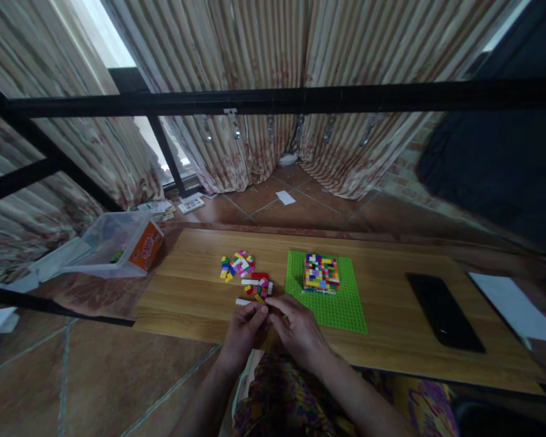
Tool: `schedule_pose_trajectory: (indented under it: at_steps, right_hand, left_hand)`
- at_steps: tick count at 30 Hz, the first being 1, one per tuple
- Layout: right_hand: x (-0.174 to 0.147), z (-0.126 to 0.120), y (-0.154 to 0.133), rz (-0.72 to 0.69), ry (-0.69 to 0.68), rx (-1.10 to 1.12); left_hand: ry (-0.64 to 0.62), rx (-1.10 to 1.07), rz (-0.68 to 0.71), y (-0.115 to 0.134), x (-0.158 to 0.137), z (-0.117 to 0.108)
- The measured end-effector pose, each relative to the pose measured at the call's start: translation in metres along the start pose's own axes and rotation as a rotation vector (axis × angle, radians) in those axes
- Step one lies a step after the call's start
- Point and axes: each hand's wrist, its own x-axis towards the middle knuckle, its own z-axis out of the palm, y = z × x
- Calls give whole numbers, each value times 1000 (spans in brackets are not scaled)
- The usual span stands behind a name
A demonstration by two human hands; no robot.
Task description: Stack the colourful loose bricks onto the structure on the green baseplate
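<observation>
A: Grip state?
B: My left hand (244,331) and right hand (298,328) — fingertips drawn narrow, lower centre; contents, I cannot tell.
A: Placement?
B: Loose bricks (259,276) left of centre — brick block (321,273) on green baseplate (348,312), right of centre.

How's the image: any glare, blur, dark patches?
Head view: dim overall, window bright at upper left; small glint on the black slab; dark shape at right loses detail; loose bricks look soft, and the gap between left hand and right hand is murky.
</observation>
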Motion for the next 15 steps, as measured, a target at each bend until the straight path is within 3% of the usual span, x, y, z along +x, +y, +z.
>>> schedule_pose_trajectory:
  at_steps: [9, 15]
  right_hand:
    - [-15, -33, -6, 142, -54, 113]
    - [-23, -40, 1, 268, 129, 376]
  left_hand:
    - [-258, 250, 14, 14, 3, 12]
    - [-262, 127, 21, 17, 0, 36]
